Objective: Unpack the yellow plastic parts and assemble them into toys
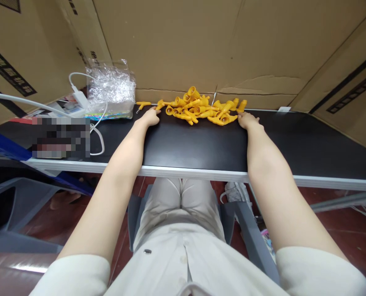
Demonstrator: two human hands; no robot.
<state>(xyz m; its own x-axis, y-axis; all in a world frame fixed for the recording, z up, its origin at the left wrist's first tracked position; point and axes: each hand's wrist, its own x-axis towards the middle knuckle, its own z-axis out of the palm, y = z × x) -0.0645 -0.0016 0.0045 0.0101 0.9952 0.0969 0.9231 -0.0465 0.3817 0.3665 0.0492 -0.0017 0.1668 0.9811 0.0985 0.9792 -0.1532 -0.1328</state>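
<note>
**Glossy yellow pieces (195, 110) heaped before a cardboard wall (183, 45)**

The yellow pieces lie in a loose pile at the back of the smooth black surface (195, 148), between the left hand (149, 117) and the right hand (249, 120). They look like moulded plastic, with round hollow ends and tapering, finger-like prongs. Each hand sits at its own end of the pile, right beside a piece; the fingertips are small and partly hidden, so I cannot tell whether either pinches one or is spread. Crinkled, shiny clear wrap (110, 84) stands at the left, near a looping white cable (103, 144).
</note>
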